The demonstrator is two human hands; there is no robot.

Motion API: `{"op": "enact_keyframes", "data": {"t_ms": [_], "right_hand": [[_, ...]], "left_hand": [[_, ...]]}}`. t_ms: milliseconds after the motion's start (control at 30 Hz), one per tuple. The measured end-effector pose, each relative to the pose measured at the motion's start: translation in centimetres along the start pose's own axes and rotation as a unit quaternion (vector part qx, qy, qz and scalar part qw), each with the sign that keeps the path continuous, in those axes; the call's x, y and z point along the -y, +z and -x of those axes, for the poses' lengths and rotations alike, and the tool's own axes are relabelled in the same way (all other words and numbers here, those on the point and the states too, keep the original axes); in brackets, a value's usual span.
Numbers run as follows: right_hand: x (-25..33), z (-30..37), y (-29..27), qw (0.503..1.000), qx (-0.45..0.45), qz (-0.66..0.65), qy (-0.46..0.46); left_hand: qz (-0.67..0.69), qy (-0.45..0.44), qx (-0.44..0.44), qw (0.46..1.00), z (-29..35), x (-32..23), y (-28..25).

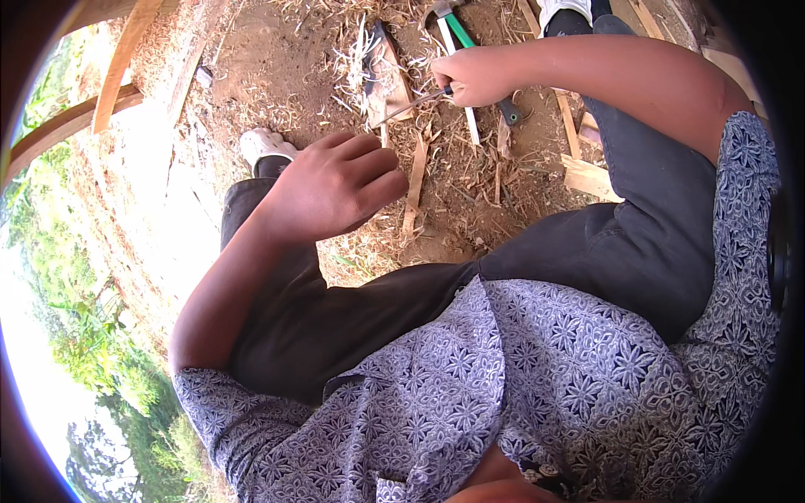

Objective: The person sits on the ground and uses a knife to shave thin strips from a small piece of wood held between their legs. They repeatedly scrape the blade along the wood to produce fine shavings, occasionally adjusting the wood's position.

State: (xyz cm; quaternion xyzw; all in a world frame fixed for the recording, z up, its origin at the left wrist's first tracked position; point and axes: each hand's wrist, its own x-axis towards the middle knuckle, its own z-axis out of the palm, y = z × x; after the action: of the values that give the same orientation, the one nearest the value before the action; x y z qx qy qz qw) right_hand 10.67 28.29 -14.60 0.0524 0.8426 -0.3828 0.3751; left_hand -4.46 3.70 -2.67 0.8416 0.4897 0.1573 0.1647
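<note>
Curled, fibrous wood shavings (358,63) litter coarse soil (251,96); over them, my right hand (480,75) grips a slim, straight metal-shafted tool (417,106), dark-handled; my left hand (340,184) curls, contents indeterminable

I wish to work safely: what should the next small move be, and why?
Perhaps ease the left hand slightly back: the right hand grips a thin metal tool, and in this view its far end shows close to the left hand's curled fingers.
</note>
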Motion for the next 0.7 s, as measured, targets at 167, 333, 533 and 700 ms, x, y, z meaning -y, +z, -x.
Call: {"op": "enact_keyframes", "data": {"t_ms": [167, 333, 533, 700], "right_hand": [[3.5, -0.1, -0.8, 0.998, -0.025, -0.006, -0.054], [5.1, -0.9, -0.7, 0.993, 0.025, -0.116, -0.027], [8.0, 1.0, -2.0, 0.993, 0.09, -0.026, -0.067], [8.4, 2.4, -1.5, 0.993, 0.082, -0.014, -0.08]], "left_hand": [[0.027, 0.036, -0.069, 0.997, 0.0, -1.0, 3.2], [-0.022, 0.083, -0.013, 0.996, -0.1, -2.2, 3.3], [-0.067, 0.065, -0.067, 0.993, -0.6, -2.8, 4.2], [-0.081, 0.045, -0.065, 0.994, -0.5, -2.9, 4.3]]}}
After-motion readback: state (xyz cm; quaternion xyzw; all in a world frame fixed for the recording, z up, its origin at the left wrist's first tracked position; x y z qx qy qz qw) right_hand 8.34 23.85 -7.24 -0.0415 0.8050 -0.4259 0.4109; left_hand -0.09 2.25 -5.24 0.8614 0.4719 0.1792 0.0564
